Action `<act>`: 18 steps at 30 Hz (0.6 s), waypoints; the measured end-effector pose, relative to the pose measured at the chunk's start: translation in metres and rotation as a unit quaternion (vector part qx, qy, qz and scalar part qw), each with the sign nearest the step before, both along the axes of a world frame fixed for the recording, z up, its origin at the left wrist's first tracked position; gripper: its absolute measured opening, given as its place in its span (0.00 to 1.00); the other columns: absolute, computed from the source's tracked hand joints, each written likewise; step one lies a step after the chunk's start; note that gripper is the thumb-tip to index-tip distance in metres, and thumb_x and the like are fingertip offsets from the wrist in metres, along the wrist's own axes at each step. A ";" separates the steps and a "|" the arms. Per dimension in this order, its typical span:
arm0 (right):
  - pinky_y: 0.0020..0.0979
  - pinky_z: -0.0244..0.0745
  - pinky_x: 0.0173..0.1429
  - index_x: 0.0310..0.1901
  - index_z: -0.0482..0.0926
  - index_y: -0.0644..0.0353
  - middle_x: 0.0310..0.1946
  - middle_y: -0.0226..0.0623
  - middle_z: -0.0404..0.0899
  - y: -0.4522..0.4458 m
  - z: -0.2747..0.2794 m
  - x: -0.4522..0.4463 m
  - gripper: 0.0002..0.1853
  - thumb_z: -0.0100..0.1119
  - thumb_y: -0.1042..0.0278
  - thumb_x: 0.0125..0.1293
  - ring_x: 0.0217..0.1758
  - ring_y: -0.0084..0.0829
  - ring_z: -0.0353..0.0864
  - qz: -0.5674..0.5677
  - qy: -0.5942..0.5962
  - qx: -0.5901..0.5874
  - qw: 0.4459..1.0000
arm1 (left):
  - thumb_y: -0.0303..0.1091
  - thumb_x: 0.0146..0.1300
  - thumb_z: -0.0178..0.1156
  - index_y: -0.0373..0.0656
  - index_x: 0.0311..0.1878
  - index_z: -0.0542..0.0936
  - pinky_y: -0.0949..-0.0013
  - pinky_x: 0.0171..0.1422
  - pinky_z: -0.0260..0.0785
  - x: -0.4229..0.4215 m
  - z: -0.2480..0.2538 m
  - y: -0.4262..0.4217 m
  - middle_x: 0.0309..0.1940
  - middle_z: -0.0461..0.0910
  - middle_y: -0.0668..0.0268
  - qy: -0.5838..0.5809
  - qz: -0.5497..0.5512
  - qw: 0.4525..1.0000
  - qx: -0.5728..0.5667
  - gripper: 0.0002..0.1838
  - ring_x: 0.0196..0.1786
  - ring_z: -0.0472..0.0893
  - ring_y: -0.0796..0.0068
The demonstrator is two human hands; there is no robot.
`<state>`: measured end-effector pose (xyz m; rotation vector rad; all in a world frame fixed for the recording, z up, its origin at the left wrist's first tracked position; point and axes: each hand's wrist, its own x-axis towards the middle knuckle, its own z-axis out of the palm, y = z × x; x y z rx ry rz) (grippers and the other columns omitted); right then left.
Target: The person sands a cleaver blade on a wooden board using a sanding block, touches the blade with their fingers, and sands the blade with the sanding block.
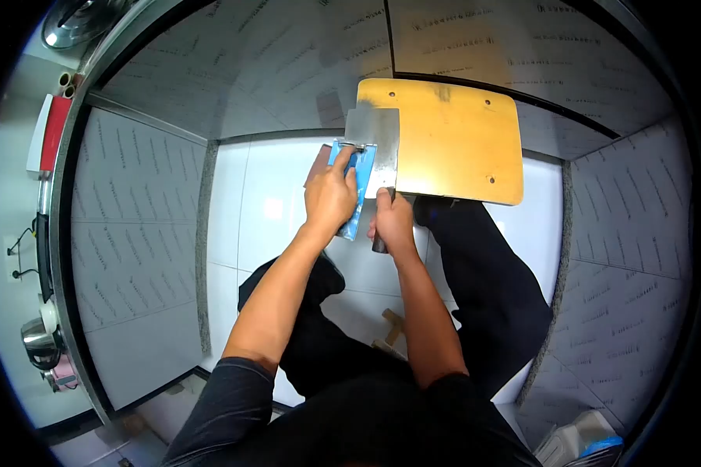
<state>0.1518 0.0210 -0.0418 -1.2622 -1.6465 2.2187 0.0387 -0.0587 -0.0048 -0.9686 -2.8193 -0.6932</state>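
My right hand is closed round the dark handle of a cleaver. Its broad grey blade points away from me and lies over the left edge of a yellow wooden stool top. My left hand grips a blue sanding block, its fingers over the upper side. A reddish-brown sheet, which looks like sandpaper, sticks out to the left of that hand. The block sits against or over the blade's left part; its underside is hidden. A dark smudge marks the stool top near the blade's far corner.
White floor tiles lie below, between grey patterned cabinet fronts. A small wooden piece shows between my legs. Along the left counter stand a pot lid, a red box and a metal kettle-like vessel.
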 end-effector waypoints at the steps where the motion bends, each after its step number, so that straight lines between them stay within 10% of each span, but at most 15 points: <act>1: 0.36 0.72 0.17 0.42 0.74 0.71 0.16 0.40 0.73 0.002 -0.002 -0.002 0.20 0.47 0.56 0.76 0.12 0.33 0.74 0.000 -0.001 0.002 1.000 | 0.40 0.69 0.54 0.51 0.65 0.77 0.44 0.51 0.75 -0.005 -0.001 0.003 0.40 0.84 0.41 -0.012 0.005 1.000 -0.007 0.22 0.44 0.84 0.40; 18: 0.36 0.71 0.17 0.37 0.72 0.67 0.16 0.41 0.73 0.001 0.004 0.000 0.21 0.46 0.53 0.76 0.12 0.34 0.74 0.005 0.004 -0.010 1.000 | 0.42 0.70 0.53 0.51 0.64 0.78 0.42 0.52 0.74 -0.076 0.010 0.059 0.38 0.84 0.41 -0.020 0.015 1.000 0.010 0.21 0.43 0.83 0.39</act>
